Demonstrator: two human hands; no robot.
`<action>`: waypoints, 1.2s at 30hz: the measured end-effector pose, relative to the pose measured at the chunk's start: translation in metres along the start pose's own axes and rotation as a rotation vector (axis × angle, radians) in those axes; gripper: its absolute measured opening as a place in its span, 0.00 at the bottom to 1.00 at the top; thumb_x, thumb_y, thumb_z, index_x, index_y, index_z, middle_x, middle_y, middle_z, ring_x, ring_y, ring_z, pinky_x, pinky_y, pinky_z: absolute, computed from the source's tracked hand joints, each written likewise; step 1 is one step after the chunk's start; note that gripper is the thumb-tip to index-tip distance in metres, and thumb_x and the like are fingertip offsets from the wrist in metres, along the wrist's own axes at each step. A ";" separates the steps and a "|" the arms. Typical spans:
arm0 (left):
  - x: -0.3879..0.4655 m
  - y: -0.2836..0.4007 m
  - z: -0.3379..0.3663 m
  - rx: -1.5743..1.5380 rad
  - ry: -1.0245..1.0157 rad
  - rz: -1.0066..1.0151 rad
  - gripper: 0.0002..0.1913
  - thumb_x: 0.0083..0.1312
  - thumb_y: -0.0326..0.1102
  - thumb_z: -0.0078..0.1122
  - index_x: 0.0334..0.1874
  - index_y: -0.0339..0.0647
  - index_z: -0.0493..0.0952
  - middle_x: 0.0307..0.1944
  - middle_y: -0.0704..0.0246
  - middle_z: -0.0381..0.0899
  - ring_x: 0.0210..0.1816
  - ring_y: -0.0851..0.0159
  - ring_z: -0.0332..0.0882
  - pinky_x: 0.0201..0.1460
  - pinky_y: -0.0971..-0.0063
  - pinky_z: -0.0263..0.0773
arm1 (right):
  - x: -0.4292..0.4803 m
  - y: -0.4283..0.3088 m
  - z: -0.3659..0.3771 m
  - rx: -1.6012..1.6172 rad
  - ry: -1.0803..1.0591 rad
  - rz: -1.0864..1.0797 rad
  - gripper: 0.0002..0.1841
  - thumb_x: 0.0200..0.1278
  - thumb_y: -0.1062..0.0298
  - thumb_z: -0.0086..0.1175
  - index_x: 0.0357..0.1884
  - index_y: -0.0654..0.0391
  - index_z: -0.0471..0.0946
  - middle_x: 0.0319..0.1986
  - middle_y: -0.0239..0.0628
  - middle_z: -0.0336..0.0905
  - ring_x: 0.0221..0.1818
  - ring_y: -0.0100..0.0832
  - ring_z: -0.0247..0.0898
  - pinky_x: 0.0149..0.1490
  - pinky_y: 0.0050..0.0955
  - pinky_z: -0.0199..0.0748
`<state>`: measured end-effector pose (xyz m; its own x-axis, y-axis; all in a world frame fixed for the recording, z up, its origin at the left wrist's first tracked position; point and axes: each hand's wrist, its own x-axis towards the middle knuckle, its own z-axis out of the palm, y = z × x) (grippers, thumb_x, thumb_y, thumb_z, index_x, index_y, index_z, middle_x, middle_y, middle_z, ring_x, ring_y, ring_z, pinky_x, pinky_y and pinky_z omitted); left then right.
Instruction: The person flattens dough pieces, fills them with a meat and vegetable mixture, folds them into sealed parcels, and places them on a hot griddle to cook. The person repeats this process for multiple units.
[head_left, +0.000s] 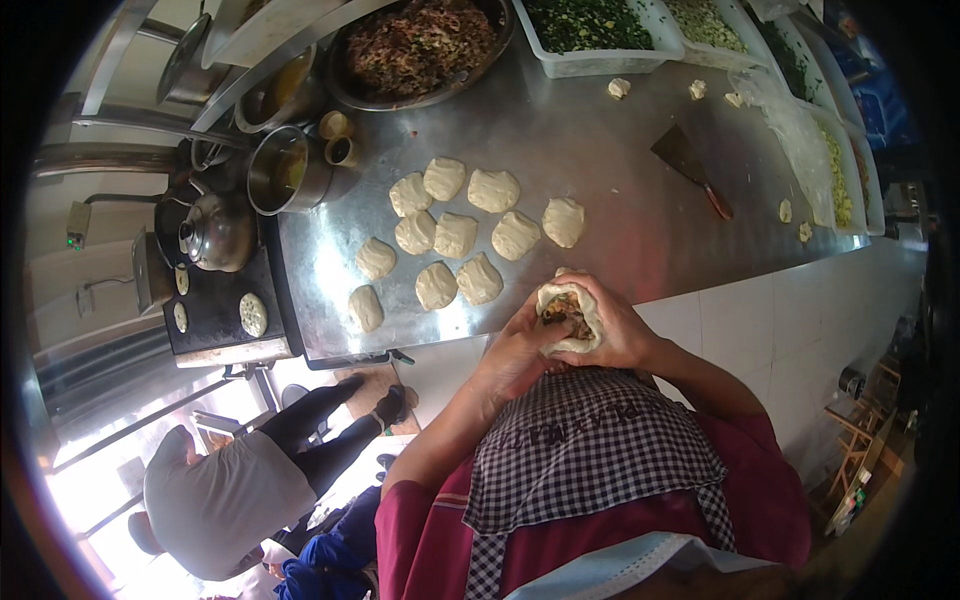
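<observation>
A cup-shaped piece of dough (590, 343) with chopped filling (568, 310) inside is held up in front of the checked apron, its mouth open. My left hand (517, 345) clasps one side, with its thumb over the filling. My right hand (616, 322) wraps around the other side, its fingers along the rim. Beyond my hands, several flattened dough pieces (455, 235) lie on the steel worktop (592, 142). A scraper (691, 171) with a reddish handle rests farther right on the worktop. Small dough scraps (619, 88) lie near the tubs.
At the back stand a large bowl of meat filling (420, 49) and white tubs (611, 66) of chopped greens. Left are a metal pot (289, 171), a kettle (219, 231) and a griddle (217, 315) with flat cakes. Other people are at lower left, one in a grey top (232, 495).
</observation>
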<state>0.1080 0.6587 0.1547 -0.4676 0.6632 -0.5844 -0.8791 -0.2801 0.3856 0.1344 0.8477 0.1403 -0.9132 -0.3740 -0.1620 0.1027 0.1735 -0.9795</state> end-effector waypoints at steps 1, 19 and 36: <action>0.000 0.002 0.002 -0.103 -0.011 0.001 0.28 0.71 0.28 0.57 0.72 0.47 0.61 0.60 0.68 0.73 0.62 0.64 0.73 0.62 0.68 0.74 | 0.000 0.000 0.001 0.016 0.005 0.016 0.51 0.45 0.61 0.79 0.69 0.55 0.59 0.62 0.46 0.69 0.64 0.42 0.69 0.67 0.40 0.69; 0.005 -0.002 0.005 0.332 0.189 0.270 0.35 0.74 0.33 0.56 0.79 0.43 0.50 0.66 0.60 0.66 0.60 0.62 0.74 0.59 0.68 0.76 | 0.005 0.008 0.013 0.113 0.114 -0.098 0.43 0.50 0.67 0.75 0.68 0.58 0.64 0.62 0.43 0.69 0.65 0.35 0.67 0.68 0.35 0.67; 0.001 0.000 -0.005 0.258 0.301 0.410 0.14 0.70 0.31 0.63 0.56 0.34 0.79 0.38 0.72 0.82 0.39 0.76 0.80 0.41 0.83 0.77 | 0.011 0.010 0.017 0.059 0.141 -0.097 0.51 0.45 0.55 0.79 0.70 0.58 0.62 0.61 0.44 0.70 0.63 0.38 0.69 0.66 0.36 0.69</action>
<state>0.1074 0.6561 0.1503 -0.8049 0.2983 -0.5129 -0.5866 -0.2695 0.7637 0.1318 0.8293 0.1269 -0.9659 -0.2539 -0.0516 0.0302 0.0871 -0.9957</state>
